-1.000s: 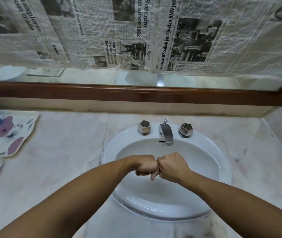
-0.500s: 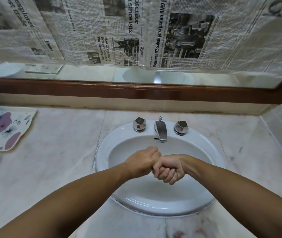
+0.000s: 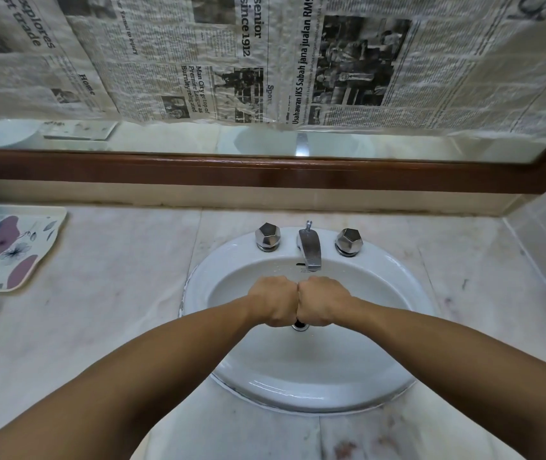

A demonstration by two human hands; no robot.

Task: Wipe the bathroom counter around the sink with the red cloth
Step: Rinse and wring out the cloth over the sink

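Both fists are over the sink (image 3: 394,270) basin, pressed knuckle to knuckle just in front of the faucet (image 3: 310,250). The left hand (image 3: 273,305) is balled tight, nothing visible in it; the right hand (image 3: 323,303) is curled the same, nothing showing. No red cloth in view. A floral tray (image 3: 16,250) sits at the desk's (image 3: 115,293) left edge.

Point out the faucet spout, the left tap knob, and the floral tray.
faucet spout (image 3: 310,250), head view, middle of the chrome spout.
left tap knob (image 3: 267,235), head view, its faceted top.
floral tray (image 3: 37,239), head view, bare patch near its right rim.
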